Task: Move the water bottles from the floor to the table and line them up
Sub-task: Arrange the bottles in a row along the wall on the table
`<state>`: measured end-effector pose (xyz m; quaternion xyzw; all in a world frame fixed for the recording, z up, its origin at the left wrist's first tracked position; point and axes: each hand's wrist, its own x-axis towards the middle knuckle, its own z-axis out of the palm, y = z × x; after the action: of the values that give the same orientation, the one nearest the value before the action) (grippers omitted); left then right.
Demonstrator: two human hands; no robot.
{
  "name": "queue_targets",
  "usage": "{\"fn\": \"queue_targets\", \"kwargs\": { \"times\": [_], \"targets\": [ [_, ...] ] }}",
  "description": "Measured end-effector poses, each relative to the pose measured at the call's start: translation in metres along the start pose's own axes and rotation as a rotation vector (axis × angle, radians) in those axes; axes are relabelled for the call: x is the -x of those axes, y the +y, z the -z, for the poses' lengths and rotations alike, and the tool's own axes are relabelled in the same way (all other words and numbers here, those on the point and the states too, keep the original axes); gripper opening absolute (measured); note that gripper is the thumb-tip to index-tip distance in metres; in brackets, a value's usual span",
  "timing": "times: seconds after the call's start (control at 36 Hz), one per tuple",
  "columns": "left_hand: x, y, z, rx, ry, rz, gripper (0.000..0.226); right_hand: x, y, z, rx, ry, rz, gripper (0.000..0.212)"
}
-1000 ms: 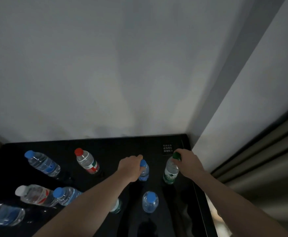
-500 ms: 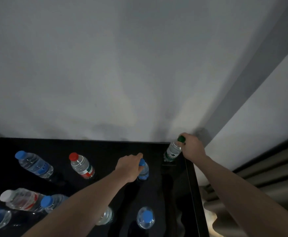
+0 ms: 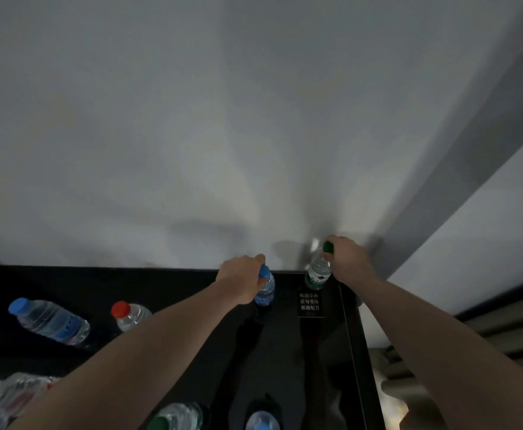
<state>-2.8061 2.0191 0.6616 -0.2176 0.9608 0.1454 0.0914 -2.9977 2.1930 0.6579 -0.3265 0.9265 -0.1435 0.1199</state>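
Left grip (image 3: 242, 282) clenched round blue-capped bottle (image 3: 265, 288); right grip (image 3: 348, 259) grasping green-capped bottle (image 3: 318, 273) at worktop (image 3: 331, 352) far-right corner.

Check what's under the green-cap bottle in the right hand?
The green-cap bottle, held at the neck by the right hand, is over the black table's back right corner, beside a small printed sign. Its base is too dark to tell whether it touches.

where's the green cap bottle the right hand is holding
In the head view, the green-capped bottle is at the black table's far right corner by the wall, gripped at its cap by the right hand.
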Motion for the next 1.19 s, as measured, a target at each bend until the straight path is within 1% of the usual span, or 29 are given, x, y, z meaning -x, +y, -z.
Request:
{"fn": "queue_targets", "kwargs": {
  "times": [0.06, 0.17, 0.33, 0.58, 0.75, 0.83, 0.92, 0.97, 1.06, 1.14, 1.19],
  "targets": [
    [-0.009, 0.004, 0.004, -0.028, -0.004, -0.004, 0.026, -0.003, 0.002, -0.001, -0.012, 0.002, 0.008, 0.01],
    [-0.026, 0.012, 0.01, -0.04, -0.026, -0.006, 0.027, -0.007, 0.007, -0.001, -0.054, 0.041, -0.002, 0.019],
    [-0.044, 0.023, 0.014, -0.09, -0.055, -0.019, 0.027, -0.009, 0.013, -0.003, -0.023, 0.063, 0.02, 0.033],
    [-0.053, 0.027, 0.01, -0.079, -0.035, -0.025, 0.027, -0.009, 0.017, -0.004, -0.078, 0.09, -0.013, 0.031],
    [-0.036, 0.015, 0.006, -0.059, 0.012, 0.005, 0.028, -0.005, 0.014, 0.003, -0.115, 0.085, 0.045, 0.03],
    [-0.02, 0.006, 0.008, -0.058, 0.005, 0.013, 0.027, 0.011, 0.01, 0.005, -0.19, 0.16, 0.09, 0.039],
    [0.003, -0.006, 0.009, -0.06, 0.012, 0.018, 0.024, 0.044, -0.005, 0.001, -0.218, 0.242, 0.192, 0.042],
    [0.019, -0.015, 0.007, -0.052, 0.009, 0.031, 0.024, 0.073, -0.018, -0.007, -0.193, 0.187, 0.252, 0.045],
    [0.042, -0.03, 0.001, -0.056, -0.008, 0.06, 0.027, 0.12, -0.036, -0.019, -0.216, -0.075, 0.303, 0.042],
    [0.063, -0.044, -0.005, -0.093, -0.03, 0.082, 0.028, 0.159, -0.045, -0.029, -0.224, -0.218, 0.313, 0.035],
    [0.077, -0.052, -0.008, -0.14, -0.06, 0.098, 0.029, 0.181, -0.05, -0.033, -0.23, -0.333, 0.309, 0.035]
  ]
}}
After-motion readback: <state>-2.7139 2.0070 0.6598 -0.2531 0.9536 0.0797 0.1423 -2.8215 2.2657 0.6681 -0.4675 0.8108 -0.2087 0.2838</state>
